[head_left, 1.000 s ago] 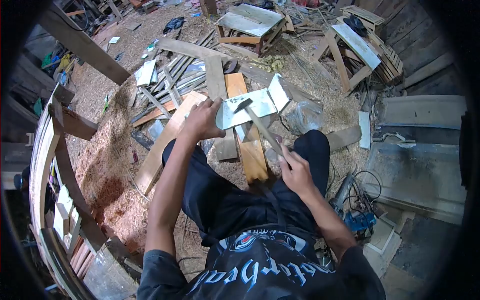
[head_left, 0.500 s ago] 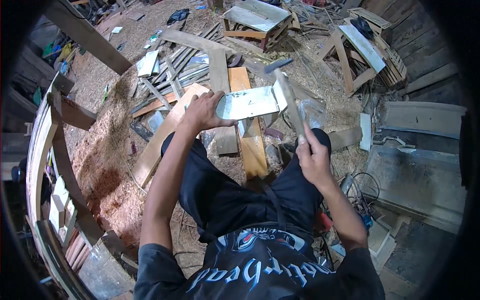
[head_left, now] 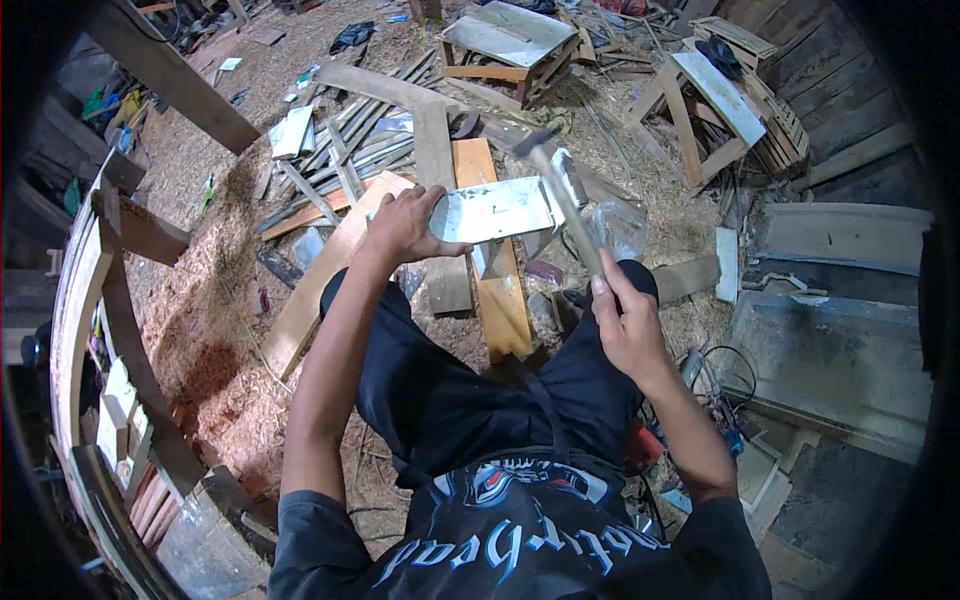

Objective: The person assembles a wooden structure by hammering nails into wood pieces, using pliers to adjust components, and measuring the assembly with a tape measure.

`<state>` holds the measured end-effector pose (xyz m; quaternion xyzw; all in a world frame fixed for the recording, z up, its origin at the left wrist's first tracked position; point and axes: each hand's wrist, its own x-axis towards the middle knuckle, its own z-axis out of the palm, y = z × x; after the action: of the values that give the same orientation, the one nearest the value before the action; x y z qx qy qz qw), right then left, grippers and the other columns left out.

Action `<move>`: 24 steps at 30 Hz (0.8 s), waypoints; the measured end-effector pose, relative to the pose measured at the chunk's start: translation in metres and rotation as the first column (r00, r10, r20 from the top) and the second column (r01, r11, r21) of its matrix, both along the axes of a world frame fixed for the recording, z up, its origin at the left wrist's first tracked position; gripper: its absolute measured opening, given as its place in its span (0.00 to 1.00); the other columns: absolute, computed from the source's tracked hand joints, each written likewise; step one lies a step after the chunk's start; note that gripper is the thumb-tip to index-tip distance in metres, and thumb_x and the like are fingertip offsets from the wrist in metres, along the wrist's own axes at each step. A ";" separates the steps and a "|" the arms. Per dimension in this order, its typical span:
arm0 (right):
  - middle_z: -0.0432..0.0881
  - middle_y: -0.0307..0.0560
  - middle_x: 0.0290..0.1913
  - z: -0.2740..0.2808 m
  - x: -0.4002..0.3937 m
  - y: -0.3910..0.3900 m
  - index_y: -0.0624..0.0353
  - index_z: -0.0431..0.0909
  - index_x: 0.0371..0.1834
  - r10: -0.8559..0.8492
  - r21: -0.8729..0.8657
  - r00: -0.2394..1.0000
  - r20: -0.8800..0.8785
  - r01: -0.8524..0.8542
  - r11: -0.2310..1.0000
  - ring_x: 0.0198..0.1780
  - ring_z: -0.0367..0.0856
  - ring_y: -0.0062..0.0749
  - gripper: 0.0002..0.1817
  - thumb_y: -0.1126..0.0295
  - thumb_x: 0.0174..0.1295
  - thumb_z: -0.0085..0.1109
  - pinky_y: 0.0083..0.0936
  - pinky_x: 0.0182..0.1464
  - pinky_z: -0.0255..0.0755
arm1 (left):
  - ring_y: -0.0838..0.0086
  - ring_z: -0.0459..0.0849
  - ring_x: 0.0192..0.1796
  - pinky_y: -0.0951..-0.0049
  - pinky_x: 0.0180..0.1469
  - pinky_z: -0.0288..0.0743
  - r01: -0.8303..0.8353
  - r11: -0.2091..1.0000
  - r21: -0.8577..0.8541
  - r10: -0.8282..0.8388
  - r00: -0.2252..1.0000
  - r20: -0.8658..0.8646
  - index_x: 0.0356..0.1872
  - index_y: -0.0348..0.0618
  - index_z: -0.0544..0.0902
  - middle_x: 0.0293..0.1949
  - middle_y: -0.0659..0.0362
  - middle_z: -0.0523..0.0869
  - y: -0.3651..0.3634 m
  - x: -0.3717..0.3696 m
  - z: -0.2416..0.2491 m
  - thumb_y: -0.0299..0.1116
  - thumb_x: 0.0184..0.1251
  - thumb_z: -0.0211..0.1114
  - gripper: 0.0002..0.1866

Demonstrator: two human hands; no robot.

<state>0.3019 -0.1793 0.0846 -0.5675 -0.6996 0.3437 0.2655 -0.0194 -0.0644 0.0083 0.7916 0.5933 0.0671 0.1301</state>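
My left hand (head_left: 405,226) grips the left end of a white-painted board (head_left: 497,210), thumb along the near edge and fingers over the far side. At the board's right end stands a short white end piece (head_left: 567,178), partly hidden behind the hammer. In my right hand (head_left: 629,325) is a hammer (head_left: 572,208), closed around the lower handle with the thumb along it. The hammer's dark head is raised, up and left of the hand, near the end piece. Beneath the white board lies an orange-brown plank (head_left: 503,310), between my knees.
Loose wood strips (head_left: 375,150) are heaped ahead to the left. A pale plank (head_left: 325,275) lies by my left knee. Low wooden stools (head_left: 510,40) stand farther off, and a curved wooden frame (head_left: 85,310) rises at left. Wood shavings cover the floor.
The hammer head has swung a little left and toward me, and the handle leans more to the left. My left hand and the white board stay almost where they were.
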 end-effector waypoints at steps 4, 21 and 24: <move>0.81 0.76 0.46 -0.006 0.002 0.000 0.65 0.69 0.69 0.229 -0.128 0.962 0.147 -0.211 0.969 0.50 0.82 0.64 0.23 0.72 0.71 0.51 0.42 0.47 0.80 | 0.52 0.84 0.52 0.53 0.57 0.70 0.010 1.000 -0.003 -0.010 1.000 0.008 0.62 0.42 0.77 0.46 0.45 0.86 0.001 0.003 0.001 0.71 0.37 0.74 0.53; 0.83 0.66 0.35 -0.181 -0.046 0.098 0.74 0.74 0.55 -0.498 0.327 0.858 -0.125 0.509 0.796 0.39 0.85 0.59 0.19 0.67 0.70 0.51 0.49 0.41 0.76 | 0.56 0.84 0.51 0.54 0.54 0.70 -0.439 0.879 0.184 0.429 0.898 0.095 0.55 0.35 0.78 0.46 0.47 0.86 -0.018 0.031 0.003 0.64 0.35 0.81 0.50; 0.83 0.69 0.38 -0.230 -0.067 0.114 0.70 0.77 0.50 -0.470 0.063 0.867 -0.164 0.485 0.872 0.41 0.83 0.62 0.16 0.68 0.66 0.53 0.49 0.47 0.75 | 0.57 0.81 0.52 0.56 0.53 0.67 -0.478 0.787 0.391 0.492 0.868 0.070 0.52 0.38 0.77 0.46 0.51 0.84 -0.004 0.028 -0.012 0.57 0.36 0.84 0.44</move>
<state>0.2352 -0.0658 -0.1456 -0.6823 -0.5330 0.2710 0.4206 0.0085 -0.0688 -0.0037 0.6234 0.7524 0.2026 -0.0647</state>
